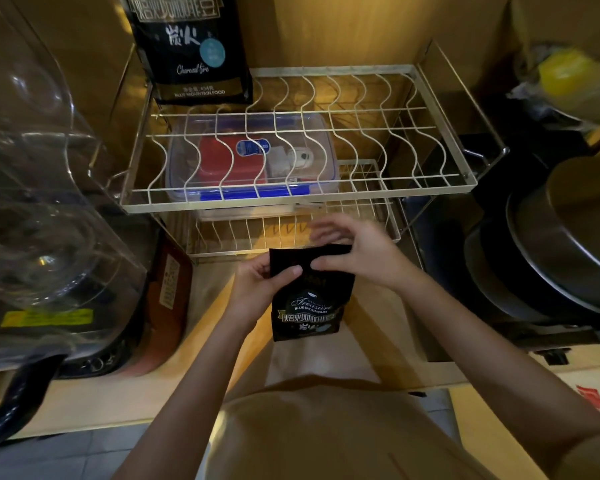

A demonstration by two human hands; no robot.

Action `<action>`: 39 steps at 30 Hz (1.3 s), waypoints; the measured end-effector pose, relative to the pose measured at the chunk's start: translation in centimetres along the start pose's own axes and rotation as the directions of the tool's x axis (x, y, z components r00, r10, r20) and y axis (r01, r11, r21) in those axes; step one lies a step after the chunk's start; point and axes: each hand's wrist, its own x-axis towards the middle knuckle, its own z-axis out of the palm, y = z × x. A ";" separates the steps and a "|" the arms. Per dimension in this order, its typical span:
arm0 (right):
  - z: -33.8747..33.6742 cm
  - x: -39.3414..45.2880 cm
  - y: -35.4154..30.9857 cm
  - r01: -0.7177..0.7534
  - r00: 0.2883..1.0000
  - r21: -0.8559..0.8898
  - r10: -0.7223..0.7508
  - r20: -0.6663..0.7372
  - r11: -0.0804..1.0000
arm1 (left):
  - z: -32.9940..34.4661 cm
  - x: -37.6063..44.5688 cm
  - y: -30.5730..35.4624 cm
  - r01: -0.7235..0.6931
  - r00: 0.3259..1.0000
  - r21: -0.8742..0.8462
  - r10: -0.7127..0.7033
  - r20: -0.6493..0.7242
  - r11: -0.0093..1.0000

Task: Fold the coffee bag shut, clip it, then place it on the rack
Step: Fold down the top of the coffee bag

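Note:
A small black coffee bag [309, 299] with white and gold print stands upright on the wooden counter in front of the wire rack [298, 199]. My left hand [257, 289] grips the bag's upper left edge, thumb across the front. My right hand [357, 251] pinches the top right corner, fingers curled over the bag's upper edge, which looks bent over. No clip is visible. The rack has two tiers of white wire, the upper tier wide and mostly bare.
A larger black coffee bag [191, 46] stands at the upper tier's back left. A clear lidded box [250, 161] with blue clasps sits under the upper tier. A glass pot [42, 209] and brown packet [167, 289] stand left; dark pans [551, 265] stack right.

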 end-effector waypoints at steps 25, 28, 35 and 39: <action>2.4 -2.0 6.1 -0.006 0.936 0.501 0.181 -0.302 0.865 | -0.4 0.3 0.6 -0.008 0.994 0.029 0.011 -0.107 1.000; 2.5 -1.7 5.8 -0.025 0.938 0.486 0.188 -0.290 0.873 | -0.2 -0.1 0.5 0.043 0.993 0.030 -0.039 -0.114 0.999; 2.1 -1.4 6.1 -0.066 0.956 0.505 0.200 -0.216 0.861 | 0.3 0.6 0.7 0.064 0.987 -0.005 -0.064 -0.146 0.998; 2.3 -1.8 6.5 -0.083 0.951 0.520 0.224 -0.213 0.850 | 0.6 0.8 0.9 0.050 0.985 0.132 -0.027 -0.172 0.990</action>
